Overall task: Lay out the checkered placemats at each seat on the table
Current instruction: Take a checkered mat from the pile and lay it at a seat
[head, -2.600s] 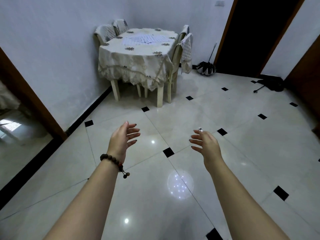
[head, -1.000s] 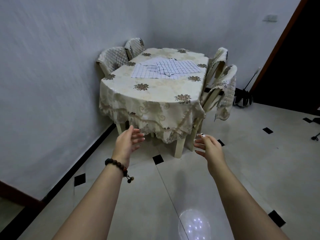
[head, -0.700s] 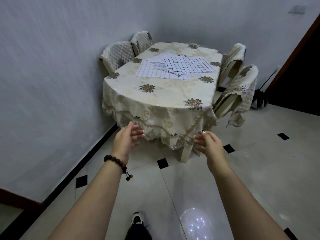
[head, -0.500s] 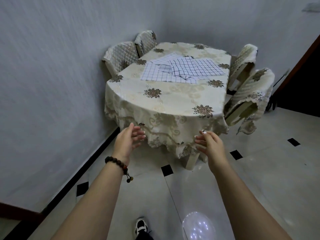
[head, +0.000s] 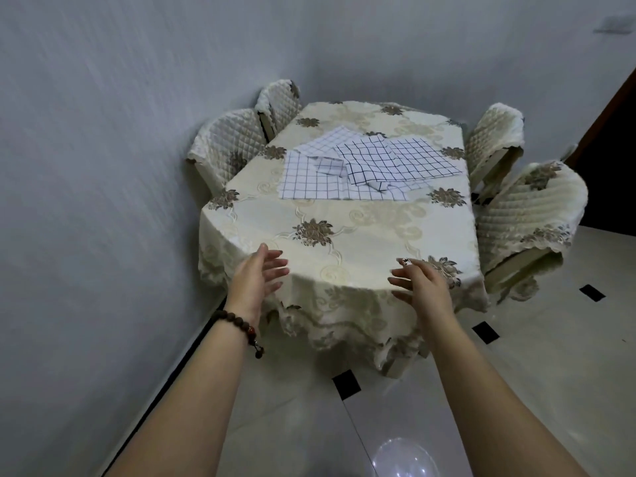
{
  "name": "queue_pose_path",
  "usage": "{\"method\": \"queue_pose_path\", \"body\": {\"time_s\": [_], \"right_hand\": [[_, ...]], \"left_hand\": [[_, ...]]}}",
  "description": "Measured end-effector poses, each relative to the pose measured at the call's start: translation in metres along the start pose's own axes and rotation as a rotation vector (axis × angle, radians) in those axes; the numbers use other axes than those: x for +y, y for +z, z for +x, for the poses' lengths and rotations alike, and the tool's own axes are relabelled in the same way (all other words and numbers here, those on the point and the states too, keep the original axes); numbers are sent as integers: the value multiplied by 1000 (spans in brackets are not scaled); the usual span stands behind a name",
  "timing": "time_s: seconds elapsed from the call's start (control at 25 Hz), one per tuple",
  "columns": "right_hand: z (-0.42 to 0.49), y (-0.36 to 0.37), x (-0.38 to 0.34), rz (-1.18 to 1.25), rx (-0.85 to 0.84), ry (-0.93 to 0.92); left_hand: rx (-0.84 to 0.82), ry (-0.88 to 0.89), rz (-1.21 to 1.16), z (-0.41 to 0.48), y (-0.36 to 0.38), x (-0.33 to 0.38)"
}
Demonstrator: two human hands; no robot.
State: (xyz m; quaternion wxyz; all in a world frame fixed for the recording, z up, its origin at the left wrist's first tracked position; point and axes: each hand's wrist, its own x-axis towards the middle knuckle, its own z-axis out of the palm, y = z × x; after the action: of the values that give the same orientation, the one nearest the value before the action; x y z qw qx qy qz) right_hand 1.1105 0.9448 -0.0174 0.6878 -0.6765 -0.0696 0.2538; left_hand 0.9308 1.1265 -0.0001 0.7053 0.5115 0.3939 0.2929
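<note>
Several white checkered placemats [head: 364, 168] lie overlapped in a loose heap on the middle of the table [head: 344, 235], which wears a cream cloth with brown flowers. My left hand [head: 256, 278] hovers over the table's near left edge, fingers apart, holding nothing. My right hand [head: 421, 282] hovers over the near right edge, also spread and empty. Both hands are well short of the placemats.
Two quilted chairs [head: 227, 146] stand on the left against the wall and two more [head: 526, 215] on the right. The white wall runs close along the left. A dark doorway [head: 616, 139] lies at the far right. Tiled floor surrounds the table.
I have walked up to the table; it now fills the middle of the view. My hands, still held out and empty, have come over its near edge.
</note>
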Motion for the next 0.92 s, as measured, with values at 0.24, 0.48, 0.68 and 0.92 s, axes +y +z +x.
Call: {"method": "queue_pose_path", "body": {"time_s": [0.24,0.48,0.68,0.92], "right_hand": [[74,40,-11,-15,18,-17],[172,77,-26,25,13,-22],[237,97,-46,30,29,-1],[289,127,-53,-1,45,27]], "left_hand": [[-2,-12,17,88,4,7],[-9,2,49,193,29,33],[-6,-4,55,267,50,58],[-9,-62,63,331,53,63]]}}
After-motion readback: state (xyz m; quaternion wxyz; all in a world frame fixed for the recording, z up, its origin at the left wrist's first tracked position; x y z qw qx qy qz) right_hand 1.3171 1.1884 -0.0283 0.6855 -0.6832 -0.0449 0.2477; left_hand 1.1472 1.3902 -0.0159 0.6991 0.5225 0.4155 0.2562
